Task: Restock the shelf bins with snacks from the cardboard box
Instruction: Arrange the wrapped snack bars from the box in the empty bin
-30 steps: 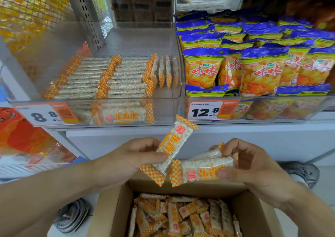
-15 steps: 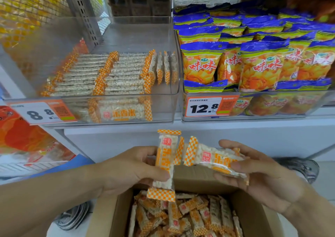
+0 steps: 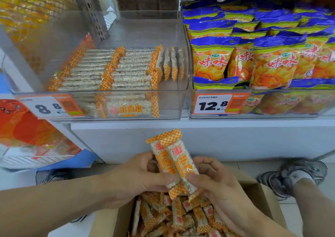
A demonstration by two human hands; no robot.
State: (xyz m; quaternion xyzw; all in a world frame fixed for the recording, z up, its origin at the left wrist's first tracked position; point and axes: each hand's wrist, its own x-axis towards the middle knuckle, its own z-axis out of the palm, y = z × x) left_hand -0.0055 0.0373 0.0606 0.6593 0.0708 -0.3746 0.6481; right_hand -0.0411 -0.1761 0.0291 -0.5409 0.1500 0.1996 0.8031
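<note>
Fingers of both hands curl around two clear-wrapped puffed-rice bars with orange-and-white checkered ends (image 3: 174, 161), lower centre of the frame. Left hand (image 3: 134, 178) pinches the left bar, thumb across its front; right hand (image 3: 215, 180) grips the right bar, thumb on its lower part. Both bars stand near upright, side by side and touching, checkered tops level. Half a second ago they were apart, the right one lying tilted across the right palm; now they are squared together, and the hands have closed in until they nearly meet.

Open brown cardboard box (image 3: 262, 193) sits directly under the hands at bottom centre, matte flaps, filled with a loose jumble of the same crinkly bars (image 3: 174, 216), too many to count.

Clear rigid plastic bin (image 3: 181, 59) at centre left of the frame holds more bars: two flat-stacked rows lying lengthwise plus about four standing on edge at the right, with bare space behind them and along the right wall. White and orange price tag reading 8.8 (image 3: 50, 106) is on its front left.

Second clear bin (image 3: 272, 116) at upper right is packed with glossy blue-and-yellow crinkled snack bags (image 3: 275, 63), with a 12.8 tag (image 3: 220, 103) on its front. White shelf ledge (image 3: 199, 128) runs below both bins.

Grey sneaker (image 3: 297, 175) is at the right edge on the tiled floor. Orange bagged goods (image 3: 23, 128) lie at the left edge, blurred.
</note>
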